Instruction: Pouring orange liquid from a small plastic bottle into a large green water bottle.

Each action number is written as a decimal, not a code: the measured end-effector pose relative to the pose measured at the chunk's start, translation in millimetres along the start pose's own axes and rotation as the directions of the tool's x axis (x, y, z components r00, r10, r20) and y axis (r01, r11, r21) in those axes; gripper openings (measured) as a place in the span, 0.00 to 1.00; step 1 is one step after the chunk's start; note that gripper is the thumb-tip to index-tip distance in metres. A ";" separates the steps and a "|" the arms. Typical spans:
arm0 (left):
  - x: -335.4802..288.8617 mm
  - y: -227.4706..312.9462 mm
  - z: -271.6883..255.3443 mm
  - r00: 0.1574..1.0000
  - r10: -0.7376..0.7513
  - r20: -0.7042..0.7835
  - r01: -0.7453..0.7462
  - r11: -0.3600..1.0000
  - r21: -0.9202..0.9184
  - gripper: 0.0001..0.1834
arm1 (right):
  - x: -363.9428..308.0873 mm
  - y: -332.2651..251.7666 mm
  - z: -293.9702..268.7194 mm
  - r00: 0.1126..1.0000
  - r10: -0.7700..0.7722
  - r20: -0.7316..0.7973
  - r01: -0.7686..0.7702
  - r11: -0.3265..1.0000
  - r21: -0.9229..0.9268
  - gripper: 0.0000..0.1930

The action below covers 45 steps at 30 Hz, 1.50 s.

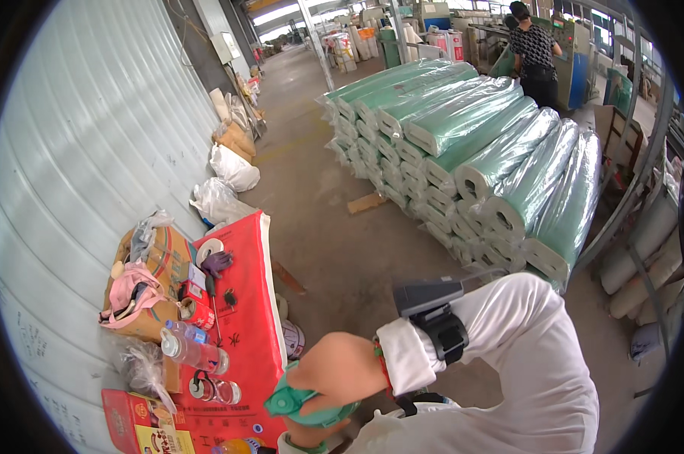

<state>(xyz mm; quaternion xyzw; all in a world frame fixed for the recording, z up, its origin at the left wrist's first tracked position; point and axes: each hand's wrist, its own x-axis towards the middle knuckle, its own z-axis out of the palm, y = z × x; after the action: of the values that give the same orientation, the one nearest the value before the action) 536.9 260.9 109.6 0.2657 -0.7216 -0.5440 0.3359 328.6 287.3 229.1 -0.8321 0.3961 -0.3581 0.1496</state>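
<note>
- Green object (287, 401) of a kind I cannot make out: it is in the person's hands at the near edge of the scene, just beside the right edge of the red-covered table.
- Right hand (334, 368): clamped on the green object from above, its fingers bent round it.
- Left hand (312, 434): low beneath the green object and partly hidden by it; I cannot tell whether its fingers are closed on it.
- Black strapped device (444, 333): on the right forearm, over a white sleeve.
- Red-covered table (255, 318): to the left of the hands, bearing a small clear bottle (215, 390), a larger white-capped bottle (198, 352) and, farther off, a white roll (209, 250).
- Cardboard box (177, 265): on the table's left, with a pink bag (134, 291) against it.
- Plastic-wrapped green rolls (463, 106): stacked on the far right.
- Another person (536, 53): beyond the stack, back turned, well apart from the hands.
</note>
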 end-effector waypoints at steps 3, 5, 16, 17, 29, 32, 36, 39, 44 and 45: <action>-3.8 2.4 2.1 0.999 -0.050 -0.021 0.050 0.999 -0.005 0.59 | -1.0 0.0 -6.2 0.990 -0.111 0.090 0.108 0.993 0.042 0.18; -1.2 -4.1 5.9 0.998 -0.055 -0.022 0.055 0.998 -0.015 0.59 | -1.5 -1.8 -6.2 0.955 -0.155 0.254 0.153 0.988 0.028 0.17; 0.9 -23.6 -2.5 0.872 0.368 -0.323 -0.252 0.903 0.347 0.60 | 34.9 5.1 15.9 1.000 -0.002 0.023 0.005 0.992 -0.124 0.21; 2.7 -15.3 -13.7 0.873 0.368 -0.320 -0.256 0.904 0.342 0.60 | 36.1 3.0 14.3 0.999 -0.048 0.007 0.049 0.993 -0.110 0.21; -22.2 11.0 -72.1 0.997 -0.041 0.061 0.041 0.999 -0.001 0.60 | 53.3 -33.8 8.0 0.960 -0.270 0.071 0.269 0.963 0.035 0.21; -19.6 10.8 -65.5 0.996 -0.057 0.064 0.058 0.998 -0.016 0.61 | 54.1 -30.6 -1.1 0.934 -0.349 0.078 0.346 0.937 0.058 0.22; -15.3 9.9 -55.2 0.994 -0.087 0.063 0.089 0.996 -0.031 0.61 | 55.8 -22.6 -0.1 0.901 -0.398 0.174 0.395 0.917 0.055 0.22; -12.4 8.0 -49.1 0.993 -0.098 0.070 0.100 0.994 -0.035 0.61 | 58.9 -25.2 -2.4 0.937 -0.305 0.169 0.310 0.951 0.002 0.22; -24.7 11.2 -47.0 0.994 -0.105 0.043 0.107 0.994 -0.033 0.62 | 70.4 -26.6 6.2 0.978 -0.095 0.187 0.121 0.984 -0.130 0.21; -29.2 14.3 -52.5 0.995 -0.100 0.022 0.101 0.994 -0.034 0.62 | 73.4 -25.3 12.3 0.982 -0.148 0.122 0.162 0.979 -0.122 0.21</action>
<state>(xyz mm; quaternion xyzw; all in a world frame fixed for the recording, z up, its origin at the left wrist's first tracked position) 595.8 254.8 127.2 0.2903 -0.7009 -0.5754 0.3055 382.9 246.8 269.1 -0.8873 0.3436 -0.2947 0.0882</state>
